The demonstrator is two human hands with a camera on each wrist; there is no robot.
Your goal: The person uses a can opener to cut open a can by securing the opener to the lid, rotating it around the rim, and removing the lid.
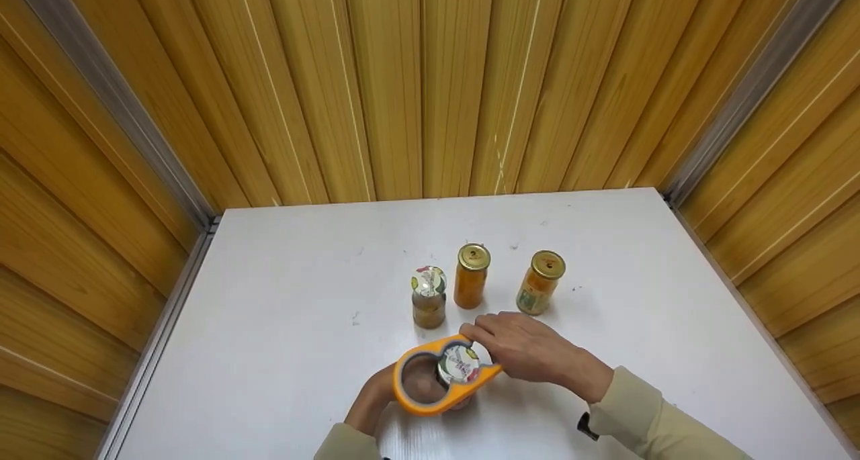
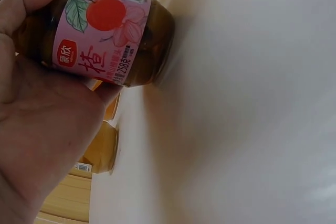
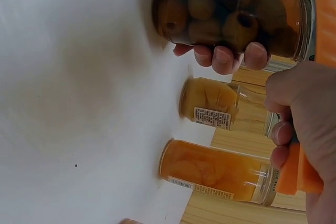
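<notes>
A glass jar of dark round fruit with a pink label [image 2: 100, 35] is gripped around its side by my left hand [image 2: 50, 114]. Its patterned lid [image 1: 459, 364] shows inside an orange jar opener [image 1: 430, 348] with grey-lined round openings. My right hand [image 1: 527, 347] holds the opener's right end, fingers curled around the orange handles [image 3: 310, 174]. In the right wrist view the opener lies at the lid end of the jar. The jar's base is at the white tabletop; whether it touches is hard to tell. Part of my left hand [image 1: 377, 391] is hidden behind the opener.
Beyond the hands stand a jar of pale fruit with a patterned lid [image 1: 429, 312], an orange-filled jar with a gold lid [image 1: 472, 282], and another gold-lidded jar [image 1: 541, 284] farther right. Wood-patterned walls [image 1: 423, 90] bound the white table [image 1: 289, 299] at back and sides.
</notes>
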